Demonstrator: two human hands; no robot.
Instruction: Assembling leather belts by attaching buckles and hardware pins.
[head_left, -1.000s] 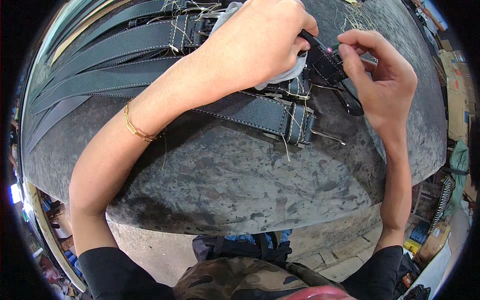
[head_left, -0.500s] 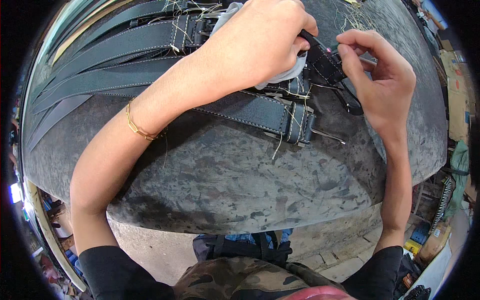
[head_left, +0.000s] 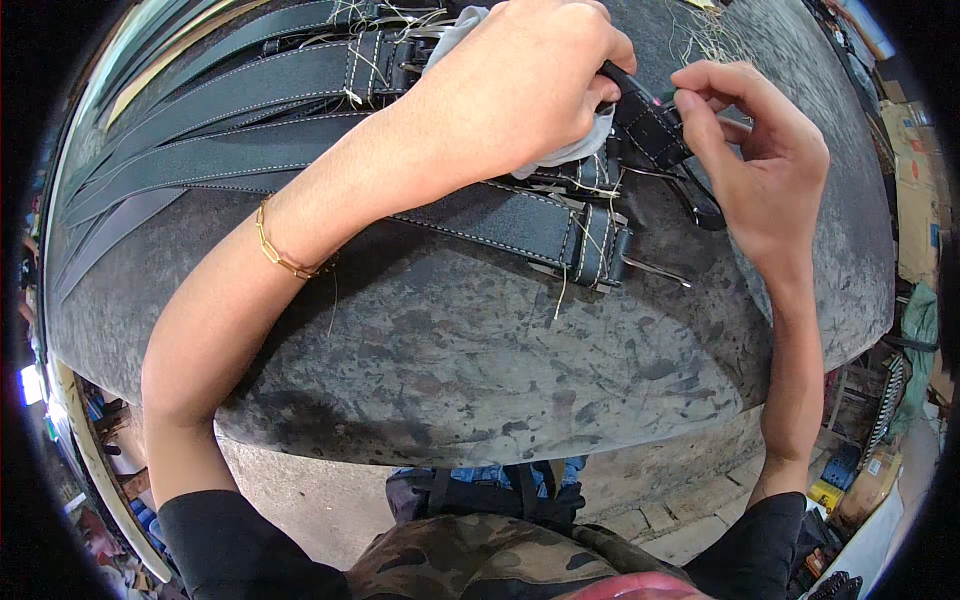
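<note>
Thumb and fingers of my left hand [head_left: 545, 75] are closed on the black end piece of a belt [head_left: 652, 135], which has light stitching. Close to its right edge, my right hand [head_left: 760, 150] pinches thumb to forefinger. A small pinkish spot shows beside those fingertips, but what they hold is too small to make out. Below the hands lies another black belt [head_left: 480, 222] with white stitching, a loop tied with loose thread and a metal buckle [head_left: 655, 268]. Grey cloth [head_left: 575, 150] is partly hidden under my left hand.
Several black belts [head_left: 250, 85] fan out to the left on the dark, stained table [head_left: 480, 370]. Loose pale threads [head_left: 715, 35] lie tangled at the far side. Cardboard boxes [head_left: 910, 190] stand beyond the right edge, with a green bag [head_left: 918, 325] nearby.
Both hands stay almost in place, with only a slight shift of the right hand. The loose thread end on the lower belt hangs a little differently.
</note>
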